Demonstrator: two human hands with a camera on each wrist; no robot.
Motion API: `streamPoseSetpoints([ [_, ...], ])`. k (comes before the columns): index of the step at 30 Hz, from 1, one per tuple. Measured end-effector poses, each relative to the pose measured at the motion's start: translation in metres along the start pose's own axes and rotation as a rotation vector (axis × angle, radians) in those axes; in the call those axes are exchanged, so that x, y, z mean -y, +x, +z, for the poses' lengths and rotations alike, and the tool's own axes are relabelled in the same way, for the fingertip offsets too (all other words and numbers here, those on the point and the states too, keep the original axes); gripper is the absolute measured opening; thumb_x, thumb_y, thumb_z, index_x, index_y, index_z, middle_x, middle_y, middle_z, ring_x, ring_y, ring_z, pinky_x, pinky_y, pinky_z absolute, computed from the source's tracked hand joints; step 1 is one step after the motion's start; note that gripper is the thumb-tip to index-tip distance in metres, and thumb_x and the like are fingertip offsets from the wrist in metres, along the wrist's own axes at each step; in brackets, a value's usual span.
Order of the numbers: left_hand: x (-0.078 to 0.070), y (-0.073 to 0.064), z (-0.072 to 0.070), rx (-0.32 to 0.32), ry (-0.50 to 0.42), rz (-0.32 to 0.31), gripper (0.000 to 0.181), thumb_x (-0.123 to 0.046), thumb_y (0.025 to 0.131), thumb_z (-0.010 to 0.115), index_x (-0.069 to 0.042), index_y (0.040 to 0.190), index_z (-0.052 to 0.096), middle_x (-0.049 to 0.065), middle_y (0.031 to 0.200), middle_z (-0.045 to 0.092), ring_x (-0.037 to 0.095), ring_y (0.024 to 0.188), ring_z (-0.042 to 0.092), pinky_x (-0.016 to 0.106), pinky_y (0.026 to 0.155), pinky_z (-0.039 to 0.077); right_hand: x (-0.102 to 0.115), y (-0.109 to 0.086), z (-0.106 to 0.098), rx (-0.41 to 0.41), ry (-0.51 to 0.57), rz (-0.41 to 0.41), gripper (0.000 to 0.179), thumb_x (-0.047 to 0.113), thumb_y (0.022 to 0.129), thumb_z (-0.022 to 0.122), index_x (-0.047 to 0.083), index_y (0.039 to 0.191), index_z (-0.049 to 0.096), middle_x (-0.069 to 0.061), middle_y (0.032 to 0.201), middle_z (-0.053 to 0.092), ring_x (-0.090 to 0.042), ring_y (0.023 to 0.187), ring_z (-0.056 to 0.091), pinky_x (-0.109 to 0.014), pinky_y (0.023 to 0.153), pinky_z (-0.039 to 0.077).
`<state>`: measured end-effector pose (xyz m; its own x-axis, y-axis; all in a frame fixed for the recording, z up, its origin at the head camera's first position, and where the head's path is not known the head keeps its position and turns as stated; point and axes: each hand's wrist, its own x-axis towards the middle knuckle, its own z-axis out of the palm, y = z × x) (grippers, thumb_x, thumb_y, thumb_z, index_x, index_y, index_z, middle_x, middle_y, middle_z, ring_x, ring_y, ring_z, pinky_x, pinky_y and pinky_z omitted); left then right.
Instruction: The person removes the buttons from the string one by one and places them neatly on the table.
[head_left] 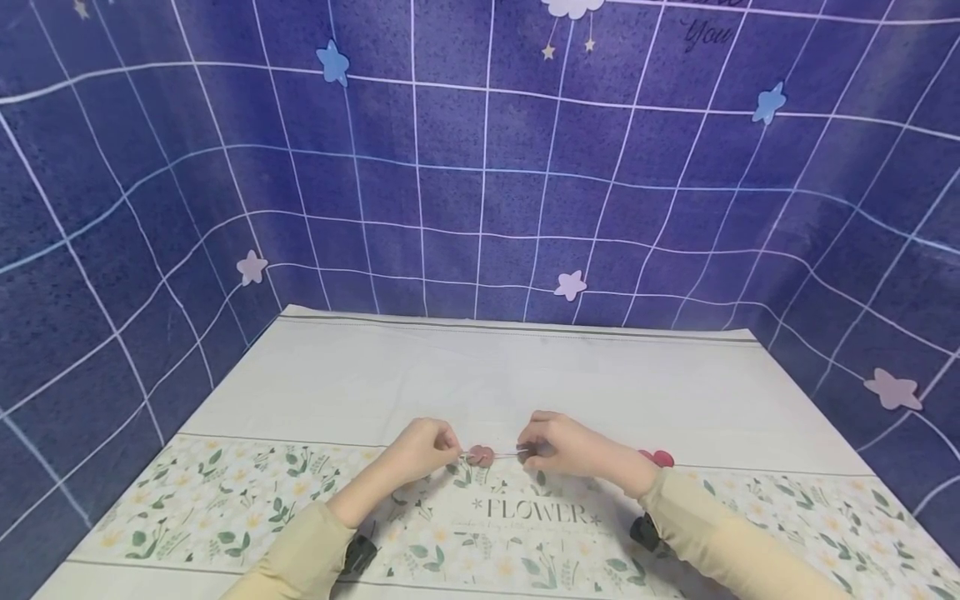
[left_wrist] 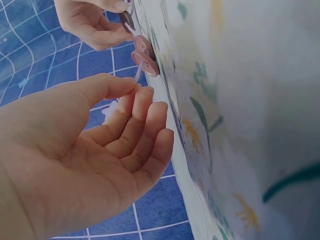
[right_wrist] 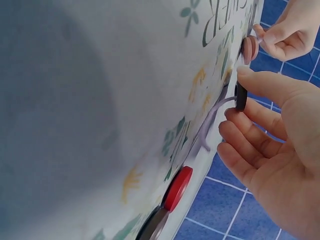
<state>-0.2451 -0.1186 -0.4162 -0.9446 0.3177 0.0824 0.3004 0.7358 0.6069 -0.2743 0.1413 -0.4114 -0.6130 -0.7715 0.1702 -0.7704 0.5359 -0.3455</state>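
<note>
Flowered tablecloth in the lower frame, blue gridded curtain above; left hand pinches cord through round pink buttons, right hand a flat dark button.

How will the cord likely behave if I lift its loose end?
The cord is probably floppy, as it curves beyond the dark button. Looking thin, it's likely light. The pink buttons threaded on it might slide if it tilts.
</note>
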Motion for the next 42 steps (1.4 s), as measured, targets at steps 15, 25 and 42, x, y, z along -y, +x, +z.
streamPoseSetpoints([
  [15, 0.003, 0.002, -0.001, -0.002, -0.013, 0.008, 0.005, -0.016, 0.084, 0.064, -0.013, 0.080, 0.064, -0.004, 0.073, 0.060, 0.010, 0.069, 0.054, 0.025, 0.063, 0.048, -0.004, -0.008, -0.004, -0.030, -0.013, -0.019, 0.023, 0.016, 0.079, 0.072, 0.008, 0.100, 0.068, 0.002, 0.089, 0.060, -0.008, 0.083, 0.057, -0.025, 0.082, 0.051],
  [25, 0.003, 0.001, 0.000, -0.002, -0.020, 0.005, 0.005, -0.015, 0.083, 0.065, -0.012, 0.079, 0.064, -0.004, 0.073, 0.060, 0.009, 0.068, 0.053, 0.023, 0.061, 0.047, -0.008, -0.014, -0.003, -0.037, -0.008, 0.001, 0.022, 0.017, 0.080, 0.071, 0.009, 0.101, 0.069, 0.003, 0.090, 0.060, -0.008, 0.083, 0.057, -0.025, 0.082, 0.050],
  [42, 0.003, 0.001, 0.001, -0.004, -0.017, 0.003, 0.005, -0.015, 0.083, 0.064, -0.011, 0.080, 0.064, -0.003, 0.074, 0.060, 0.009, 0.068, 0.054, 0.022, 0.060, 0.048, -0.010, -0.024, -0.007, -0.034, -0.005, 0.041, 0.024, 0.014, 0.080, 0.071, 0.006, 0.103, 0.068, 0.002, 0.092, 0.060, -0.009, 0.086, 0.058, -0.027, 0.084, 0.050],
])
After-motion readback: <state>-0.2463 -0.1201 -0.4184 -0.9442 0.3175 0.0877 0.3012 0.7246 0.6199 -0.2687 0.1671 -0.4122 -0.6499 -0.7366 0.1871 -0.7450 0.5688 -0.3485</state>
